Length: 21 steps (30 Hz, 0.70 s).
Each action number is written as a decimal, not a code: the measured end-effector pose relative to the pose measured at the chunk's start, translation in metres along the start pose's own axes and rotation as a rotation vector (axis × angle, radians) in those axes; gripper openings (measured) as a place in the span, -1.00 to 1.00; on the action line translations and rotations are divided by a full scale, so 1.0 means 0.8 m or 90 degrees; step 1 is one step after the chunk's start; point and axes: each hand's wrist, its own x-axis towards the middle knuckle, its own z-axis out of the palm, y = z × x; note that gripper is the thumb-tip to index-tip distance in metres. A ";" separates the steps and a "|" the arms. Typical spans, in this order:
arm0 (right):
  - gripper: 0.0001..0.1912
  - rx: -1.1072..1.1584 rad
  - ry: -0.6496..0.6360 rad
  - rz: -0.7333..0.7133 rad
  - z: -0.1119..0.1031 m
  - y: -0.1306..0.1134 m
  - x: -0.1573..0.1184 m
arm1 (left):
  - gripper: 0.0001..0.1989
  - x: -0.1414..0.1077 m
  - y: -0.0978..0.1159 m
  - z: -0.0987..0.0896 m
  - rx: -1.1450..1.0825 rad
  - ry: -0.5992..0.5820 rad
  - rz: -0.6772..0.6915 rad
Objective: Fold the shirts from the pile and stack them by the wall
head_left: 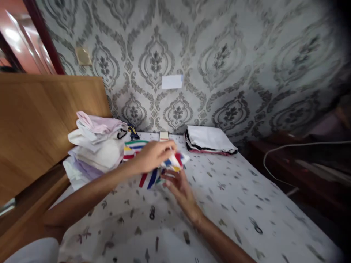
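Note:
A cloth with red, blue, green, yellow and white stripes [151, 179], probably a small garment, is bunched up above the bed in front of me. My left hand [153, 155] pinches its upper part, with fingers and thumb closed near the top. Lower down and to the right, my right hand [182, 188] has its curled fingers and thumb on the same cloth. Both hands hide parts of it, and motion blurs the fabric between them, so its exact shape cannot be made out.
A tall pile of pale clothes [95, 146] leans by the wooden headboard [52, 124] on the left. Flat folded clothes [210, 138] lie by the wall on the right. A small box [163, 136] stands at the back of the printed bedsheet [219, 212]. A white cable [301, 145] hangs at the right.

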 end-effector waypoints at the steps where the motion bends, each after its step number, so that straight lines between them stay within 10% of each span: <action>1: -0.45 0.033 0.058 0.037 -0.006 -0.003 0.001 | -0.81 -0.017 0.012 0.034 -0.031 -0.071 -0.006; 4: -0.53 0.081 0.183 0.147 -0.030 0.002 -0.006 | -0.81 -0.068 0.021 0.108 -0.058 -0.156 -0.038; 8: -0.50 0.114 0.274 0.235 -0.054 0.015 -0.024 | -0.85 -0.115 -0.018 0.144 0.091 -0.134 -0.061; 15: -0.48 0.192 0.331 0.150 -0.077 0.008 -0.014 | -0.69 -0.140 -0.114 0.096 0.394 -0.065 -0.218; 21: -0.52 0.151 0.405 0.114 -0.100 -0.006 -0.010 | -0.71 -0.139 -0.160 0.040 0.338 0.041 -0.338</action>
